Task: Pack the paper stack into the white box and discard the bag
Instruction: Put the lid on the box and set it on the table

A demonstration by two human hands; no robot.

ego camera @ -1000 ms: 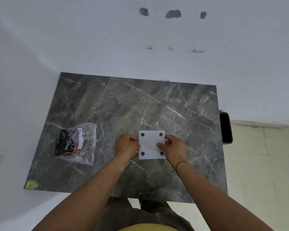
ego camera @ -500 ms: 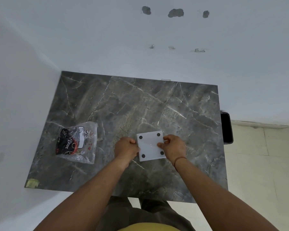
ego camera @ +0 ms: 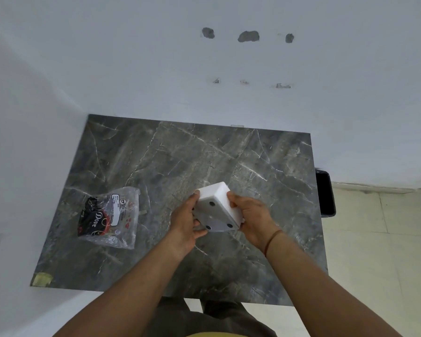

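The left hand (ego camera: 184,221) and right hand (ego camera: 253,216) cover two sides of the tilted white square box with black dots (ego camera: 218,211). Small print on the crumpled clear plastic bag's (ego camera: 110,216) label is unreadable. The black object (ego camera: 326,193) beyond the grey marble desk (ego camera: 180,161) is half hidden. Both forearms are cut off at the bottom edge.

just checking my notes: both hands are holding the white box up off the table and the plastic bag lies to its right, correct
Not quite. The head view shows the plastic bag lying to the left of the white box, not its right, beyond the left hand. The rest stands: the left hand and the right hand each have a grip on the box, tilted and raised off the table.
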